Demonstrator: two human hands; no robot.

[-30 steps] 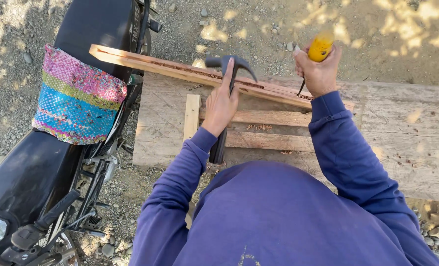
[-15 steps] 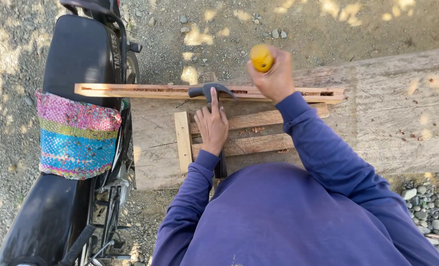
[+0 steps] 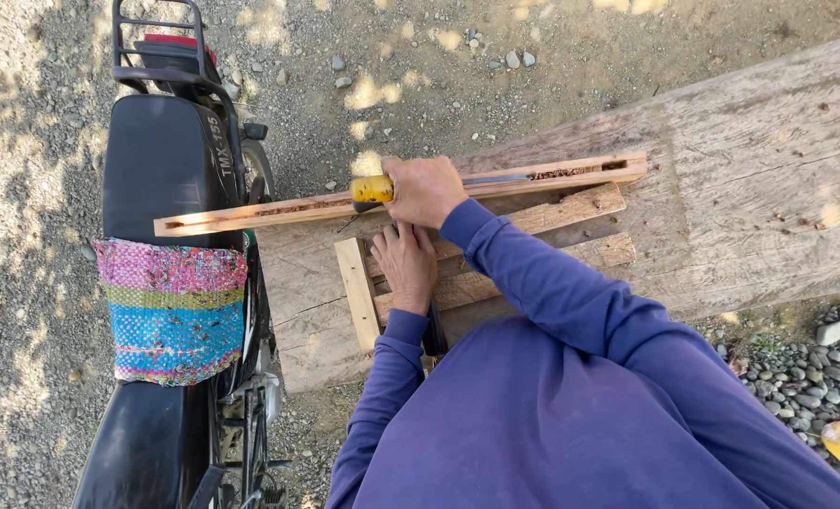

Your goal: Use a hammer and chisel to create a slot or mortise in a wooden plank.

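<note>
While the right hand (image 3: 427, 191) keeps its grip clamped on a yellow-handled chisel (image 3: 373, 188) laid along the grooved wooden strip (image 3: 250, 215), the left hand (image 3: 406, 262) rests closed on a hammer, its handle (image 3: 435, 332) showing below the wrist. Both lie across a weathered plank counter (image 3: 750, 188), beside a parked motorcycle (image 3: 161, 170) carrying a woven bag (image 3: 175, 320).

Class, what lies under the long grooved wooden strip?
The long grooved wooden strip rests on a weathered plank bench; its left end overhangs a motorcycle seat. The right hand hides what is under its middle.
</note>
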